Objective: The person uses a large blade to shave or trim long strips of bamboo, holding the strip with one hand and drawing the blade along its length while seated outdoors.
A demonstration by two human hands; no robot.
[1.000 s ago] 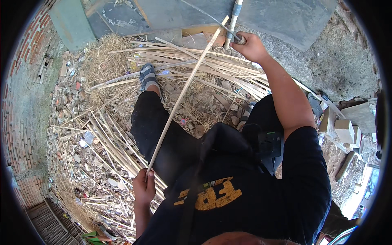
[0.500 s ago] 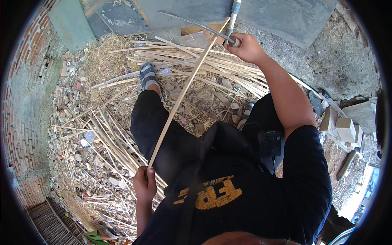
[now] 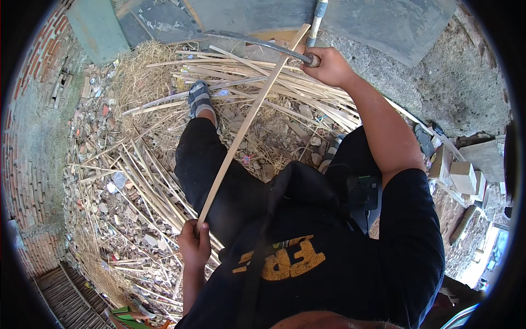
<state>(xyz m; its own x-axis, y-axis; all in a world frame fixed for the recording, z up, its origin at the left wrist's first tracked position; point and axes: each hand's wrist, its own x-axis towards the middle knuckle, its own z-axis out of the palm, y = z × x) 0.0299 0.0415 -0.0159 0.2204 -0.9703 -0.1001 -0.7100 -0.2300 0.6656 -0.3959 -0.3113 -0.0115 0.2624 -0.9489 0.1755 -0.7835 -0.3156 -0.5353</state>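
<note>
A long, pale bamboo strip (image 3: 239,138) slants across my left leg, from low on the left to the far middle. Its near end is in my closed left hand (image 3: 194,244), thumb along the strip. At the far side my right hand (image 3: 330,67) grips the short round handle of a sickle (image 3: 245,38). The slim, curved dark blade reaches leftward and crosses the strip near its far end. Whether blade and strip touch, I cannot tell.
Many pale strips (image 3: 307,94) lie heaped beyond my feet, with another bundle (image 3: 155,186) left of my leg. Rubble and dry straw (image 3: 143,74) cover the ground. A blue-and-white pole (image 3: 316,22) stands by grey panels (image 3: 378,24). Wooden blocks (image 3: 463,176) and a brush (image 3: 463,225) are at right.
The sickle's blade has swung so that its tip sits lower and a little nearer me. The bamboo strip has turned slightly, showing a wider face. Both hands keep their grip.
</note>
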